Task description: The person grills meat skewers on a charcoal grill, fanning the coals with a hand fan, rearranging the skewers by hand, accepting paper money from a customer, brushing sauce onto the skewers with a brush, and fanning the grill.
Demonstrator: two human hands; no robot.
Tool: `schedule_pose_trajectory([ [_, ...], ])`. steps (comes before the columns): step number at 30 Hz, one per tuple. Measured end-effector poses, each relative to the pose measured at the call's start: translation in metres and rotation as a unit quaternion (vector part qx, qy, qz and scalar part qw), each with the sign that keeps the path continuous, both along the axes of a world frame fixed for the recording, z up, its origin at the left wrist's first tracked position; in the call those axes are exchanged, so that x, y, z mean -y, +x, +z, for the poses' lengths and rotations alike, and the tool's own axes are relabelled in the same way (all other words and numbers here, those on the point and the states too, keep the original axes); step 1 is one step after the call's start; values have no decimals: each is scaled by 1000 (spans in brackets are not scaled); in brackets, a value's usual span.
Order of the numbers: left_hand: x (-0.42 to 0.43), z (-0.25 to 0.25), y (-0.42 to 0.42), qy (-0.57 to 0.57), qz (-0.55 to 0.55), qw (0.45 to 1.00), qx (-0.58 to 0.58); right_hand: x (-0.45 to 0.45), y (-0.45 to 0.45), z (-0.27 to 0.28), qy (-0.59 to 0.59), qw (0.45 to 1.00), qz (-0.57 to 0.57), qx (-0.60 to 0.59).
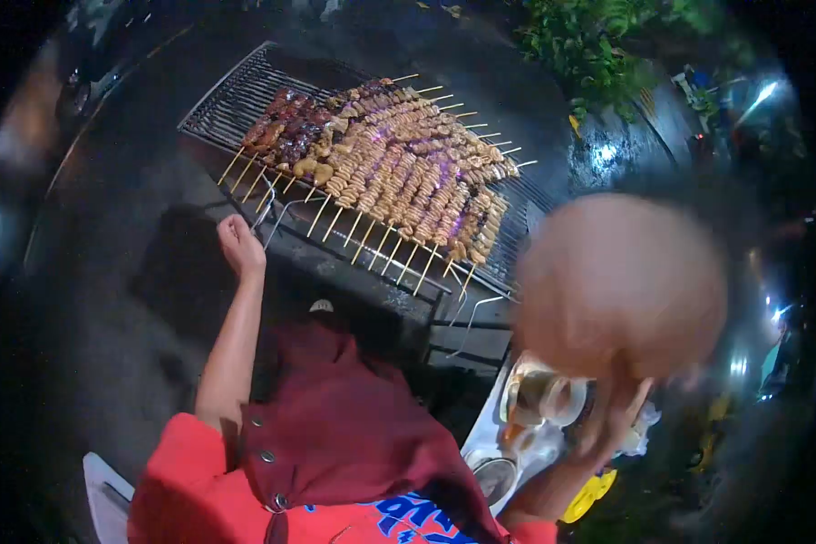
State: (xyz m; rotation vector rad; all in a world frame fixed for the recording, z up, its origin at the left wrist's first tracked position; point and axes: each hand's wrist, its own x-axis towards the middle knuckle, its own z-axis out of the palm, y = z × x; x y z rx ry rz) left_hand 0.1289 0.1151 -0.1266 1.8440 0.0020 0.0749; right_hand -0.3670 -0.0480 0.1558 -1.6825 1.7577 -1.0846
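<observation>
In front of me, many skewers of coiled, pale-brown meat (390, 177) lie side by side on a wire grill (236, 95). Darker, glazed skewers (290, 122) lie at the left end. Wooden stick ends point towards me over the grill's near edge. My left hand (239, 243) is a loose fist just below the left-hand stick ends, beside a bent wire handle (279, 218), with nothing visible in it. Raised at the right, my right hand (627, 385) grips a round, tan hand fan (621, 281), blurred by motion. The fan hides the grill's right end and most of my fingers.
Below the fan, a white table (485, 422) holds bowls or containers (539, 399) and a round metal-rimmed dish (494, 476). Something yellow (591, 494) is beside it. Leafy plants (598, 45) grow at the upper right. A white object's edge (107, 499) shows at the lower left.
</observation>
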Motion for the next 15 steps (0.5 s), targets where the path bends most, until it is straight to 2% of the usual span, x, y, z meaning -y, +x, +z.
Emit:
schedule_pose_trajectory([
  [1,3,17,-7,-37,1,999,-39,-2,4,9,40,996,-32,73],
  [2,3,21,-10,-6,-8,1000,-10,-8,3,13,76,994,-30,73],
  [3,1,23,-11,29,-14,999,17,-30,-1,8,114,988,19,-101],
  [4,-2,23,-8,65,-22,997,45,-52,-5,4,126,943,70,-300],
  [5,-2,19,-3,79,-11,993,92,-75,-9,-1,108,876,118,-455],
  [6,-5,33,-8,119,0,978,169,-64,-18,-2,59,913,106,-389],
  [8,1,76,-31,198,13,927,319,-23,-33,-7,-9,983,61,-175],
  [10,12,91,-49,80,-143,952,257,-12,-35,-19,-24,995,43,-82],
  [11,20,102,-60,67,-200,950,230,-11,-38,-22,-29,996,54,-65],
  [14,33,124,-61,82,-177,952,237,-10,-54,-12,-15,992,110,-64],
  [15,33,120,-52,84,-137,958,239,-14,-60,-8,-6,990,126,-67],
])
